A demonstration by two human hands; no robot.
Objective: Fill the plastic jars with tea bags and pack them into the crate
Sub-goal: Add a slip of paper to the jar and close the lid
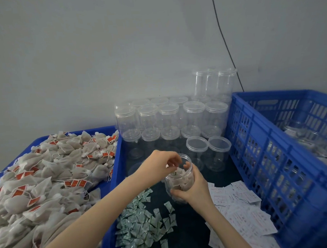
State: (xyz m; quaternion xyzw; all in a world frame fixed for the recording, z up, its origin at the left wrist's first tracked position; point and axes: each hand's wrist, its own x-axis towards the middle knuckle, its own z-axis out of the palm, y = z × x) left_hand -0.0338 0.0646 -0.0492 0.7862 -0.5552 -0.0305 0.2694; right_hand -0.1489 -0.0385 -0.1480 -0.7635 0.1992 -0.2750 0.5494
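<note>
While held: right hand (194, 188) grips open jar (180, 176).
Left hand (160, 165): fingertips curled together at jar mouth, perhaps pinching something.
Tea bags (49, 177): heaped left.

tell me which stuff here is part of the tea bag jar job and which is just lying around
In use: open jar held by right hand; left hand at its mouth; tea bag pile; lidded empty jars; blue crate.

Lying about, as far as I can tell: green-white sachets; white paper slips; black cable.
</note>
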